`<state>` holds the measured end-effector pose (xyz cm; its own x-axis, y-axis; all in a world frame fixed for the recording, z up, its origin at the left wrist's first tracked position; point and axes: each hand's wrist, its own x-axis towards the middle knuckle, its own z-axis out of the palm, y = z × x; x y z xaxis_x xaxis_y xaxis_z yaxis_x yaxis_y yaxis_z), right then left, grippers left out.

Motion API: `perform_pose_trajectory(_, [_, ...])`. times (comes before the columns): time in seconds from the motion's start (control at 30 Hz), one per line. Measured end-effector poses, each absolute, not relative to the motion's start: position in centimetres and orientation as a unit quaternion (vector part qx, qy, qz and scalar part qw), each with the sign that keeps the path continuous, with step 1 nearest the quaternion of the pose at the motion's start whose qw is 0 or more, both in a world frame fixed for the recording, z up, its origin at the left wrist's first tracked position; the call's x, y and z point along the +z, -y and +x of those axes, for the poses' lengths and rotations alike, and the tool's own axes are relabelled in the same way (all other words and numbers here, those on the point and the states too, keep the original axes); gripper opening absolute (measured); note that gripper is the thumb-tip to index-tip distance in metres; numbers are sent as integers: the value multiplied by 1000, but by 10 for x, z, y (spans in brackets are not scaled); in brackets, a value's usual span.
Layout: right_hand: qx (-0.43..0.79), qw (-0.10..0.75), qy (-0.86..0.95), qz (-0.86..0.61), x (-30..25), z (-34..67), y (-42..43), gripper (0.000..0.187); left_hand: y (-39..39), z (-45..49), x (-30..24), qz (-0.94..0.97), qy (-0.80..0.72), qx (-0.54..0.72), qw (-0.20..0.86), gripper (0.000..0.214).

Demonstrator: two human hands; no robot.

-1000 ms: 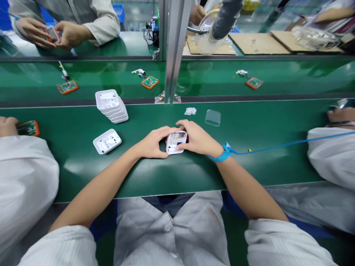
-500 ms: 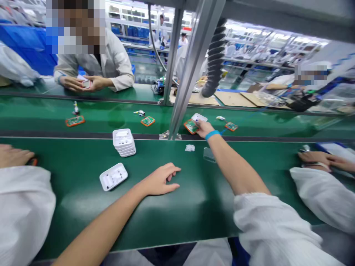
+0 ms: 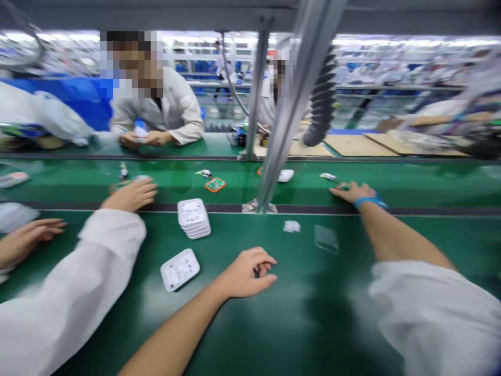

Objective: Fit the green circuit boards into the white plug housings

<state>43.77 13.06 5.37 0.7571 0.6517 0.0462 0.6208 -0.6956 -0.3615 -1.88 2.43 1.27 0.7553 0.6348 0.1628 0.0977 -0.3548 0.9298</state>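
At far left a co-worker's hand (image 3: 131,194) lies out on the green belt (image 3: 430,183); it is not the person's own. A stack of white shells (image 3: 193,218) stands at eleven o'clock of the left hand (image 3: 246,271), and a single white shell (image 3: 180,269) lies near it at nine o'clock. The left hand rests on the table (image 3: 297,303), loosely curled and holding nothing.

The two hands are well apart. At two o'clock from the left one, the right hand (image 3: 352,192), with a blue wrist strap (image 3: 370,201), is stretched over to the belt. It lies flat on a small circuit board (image 3: 342,186), most of which is hidden under the fingers. The blur does not show whether they grip it.

A second board (image 3: 215,184) lies bare at twelve o'clock of the stack. Judging by that one, the board is probably light, thin and stiff, with delicate parts on its face. It is likely best pinched by its orange rim at opposite edges rather than pressed from above.
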Motion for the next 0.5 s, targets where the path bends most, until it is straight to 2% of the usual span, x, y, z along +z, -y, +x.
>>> perform_pose_trajectory(0.1, [58,178,364,-913,37,456,-141,56,-28,-18,7,701,-258,294,596,30])
perform_pose_trajectory(0.23, [15,222,427,-876,35,437,-156,94,-30,-18,4,550,-258,320,727,49])
perform_pose_trajectory(0.3, [-2,266,462,-846,47,410,-147,104,-27,-17,6,488,-239,342,767,56])
perform_pose_trajectory(0.5, [-105,353,604,-707,80,295,-54,88,-12,-9,16,385,-147,331,849,58])
